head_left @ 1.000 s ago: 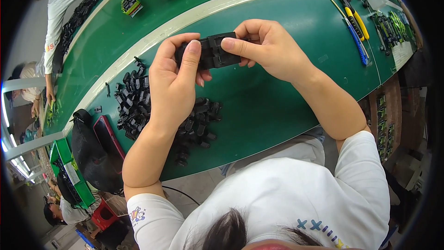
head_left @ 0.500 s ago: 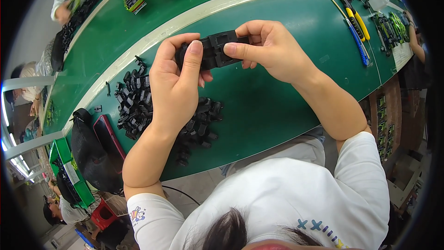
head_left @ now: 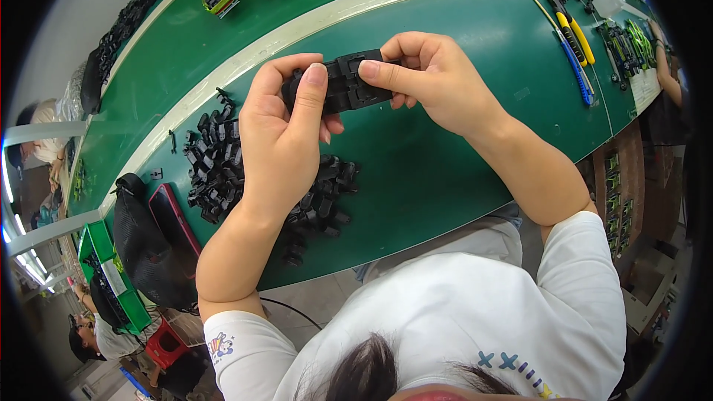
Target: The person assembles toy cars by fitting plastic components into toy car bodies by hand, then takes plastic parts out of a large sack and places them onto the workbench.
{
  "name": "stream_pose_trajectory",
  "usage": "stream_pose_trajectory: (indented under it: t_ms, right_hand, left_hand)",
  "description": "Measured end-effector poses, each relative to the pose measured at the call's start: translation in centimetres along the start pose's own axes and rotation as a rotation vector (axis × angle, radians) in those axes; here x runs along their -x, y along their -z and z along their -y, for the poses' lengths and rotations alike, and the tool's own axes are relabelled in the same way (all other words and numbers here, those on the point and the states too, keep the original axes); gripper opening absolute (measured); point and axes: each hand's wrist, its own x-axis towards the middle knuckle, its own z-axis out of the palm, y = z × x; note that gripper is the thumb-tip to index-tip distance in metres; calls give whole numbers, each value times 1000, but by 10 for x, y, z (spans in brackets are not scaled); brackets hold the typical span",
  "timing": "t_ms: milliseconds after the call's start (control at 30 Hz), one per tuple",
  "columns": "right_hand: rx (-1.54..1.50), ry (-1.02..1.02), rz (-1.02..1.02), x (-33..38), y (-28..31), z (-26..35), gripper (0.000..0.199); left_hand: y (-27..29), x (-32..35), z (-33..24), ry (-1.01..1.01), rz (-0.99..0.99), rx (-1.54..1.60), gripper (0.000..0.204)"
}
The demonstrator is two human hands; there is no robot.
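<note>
- So, I held a black plastic part [head_left: 345, 87] up over the green table [head_left: 475, 104], in both hands at once.
- My left hand [head_left: 278, 137] was closed on its left end, with the thumb pressed flat on top and the fingers curled under it.
- My right hand [head_left: 431, 82] was closed on its right end, pinching it between the thumb and the fingers.
- The part looked small and light, and I think it was hard and stiff, not bendy.
- It had ridges and little gaps, so I judged it would not slip much.
- I thought the two ends were the best places to hold, leaving the middle free.
- Thin bits of it might snap if I squeezed too hard, I guessed.
- A pile of black pieces [head_left: 223, 167] lay on the table just under my left wrist.
- Yellow and blue tools [head_left: 572, 37] lay far off to my right.
</note>
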Motion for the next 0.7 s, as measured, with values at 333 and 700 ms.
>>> stream_pose_trajectory:
  t_ms: [333, 700]
  right_hand:
    - [22, -23, 20, 0, 3, 1, 31]
    - [152, 386, -56, 2, 18, 2, 24]
  left_hand:
    - [5, -7, 2, 67, 7, 86, 25]
    - [12, -11, 2, 95, 0, 80, 32]
